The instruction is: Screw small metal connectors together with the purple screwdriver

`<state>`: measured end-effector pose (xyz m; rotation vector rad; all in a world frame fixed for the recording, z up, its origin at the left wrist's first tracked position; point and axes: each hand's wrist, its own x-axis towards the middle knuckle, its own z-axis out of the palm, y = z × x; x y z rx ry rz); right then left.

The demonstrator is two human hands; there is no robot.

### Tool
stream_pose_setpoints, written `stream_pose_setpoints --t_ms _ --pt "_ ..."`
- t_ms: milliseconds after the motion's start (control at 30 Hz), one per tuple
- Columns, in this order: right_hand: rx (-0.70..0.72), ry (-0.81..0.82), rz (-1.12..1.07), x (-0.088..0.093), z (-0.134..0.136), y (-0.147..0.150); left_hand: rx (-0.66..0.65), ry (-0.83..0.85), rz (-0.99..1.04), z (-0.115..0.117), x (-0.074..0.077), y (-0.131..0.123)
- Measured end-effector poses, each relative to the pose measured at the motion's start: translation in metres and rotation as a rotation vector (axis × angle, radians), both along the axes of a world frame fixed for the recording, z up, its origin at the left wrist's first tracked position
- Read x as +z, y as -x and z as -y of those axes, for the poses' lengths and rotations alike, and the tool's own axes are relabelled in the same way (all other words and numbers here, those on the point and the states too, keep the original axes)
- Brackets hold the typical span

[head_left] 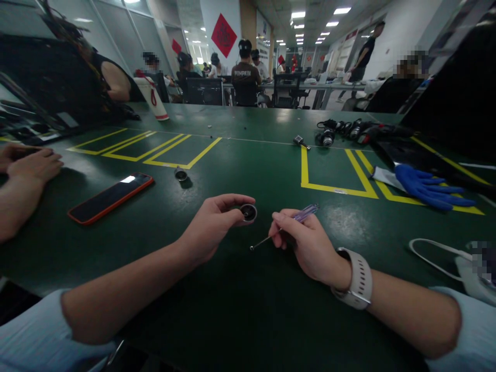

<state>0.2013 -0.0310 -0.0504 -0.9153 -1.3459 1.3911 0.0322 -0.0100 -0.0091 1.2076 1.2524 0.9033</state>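
Head | left hand [209,225] holds 1 round part [250,213] | right hand [306,243] holds 1 screwdriver [305,213]

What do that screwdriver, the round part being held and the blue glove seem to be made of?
Screwdriver: the handle looks like glossy plastic, being purplish and see-through; the thin shaft is probably metal, given its bright tip.
Round part: likely metal, from the silvery rim, though coated plastic is possible.
Blue glove: matt and limp-looking, perhaps rubber or coated fabric.
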Motion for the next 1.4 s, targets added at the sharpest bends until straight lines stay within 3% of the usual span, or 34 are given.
stream_pose_setpoints --t_ms 100,267,400,733,933,1400 --pt "-0.046 -0.171 -0.096 0.000 0.001 -0.003 -0.009 0.002 0.006 -0.001 -0.002 0.001" --pt "-0.138 -0.470 0.216 0.009 0.006 -0.004 -0.035 0.013 0.065 -0.001 -0.004 0.001" --pt "-0.132 -0.586 0.289 0.011 0.009 -0.002 -0.032 0.034 0.073 0.002 -0.001 -0.001" --pt "-0.083 -0.713 0.419 0.012 0.009 0.000 -0.020 -0.012 -0.021 0.002 0.000 -0.005" --pt "-0.114 -0.785 0.385 0.011 0.012 -0.002 -0.057 -0.073 -0.045 0.002 0.000 -0.004" --pt "-0.131 -0.778 0.364 0.010 0.012 -0.001 -0.088 -0.080 0.000 -0.002 -0.007 0.001"
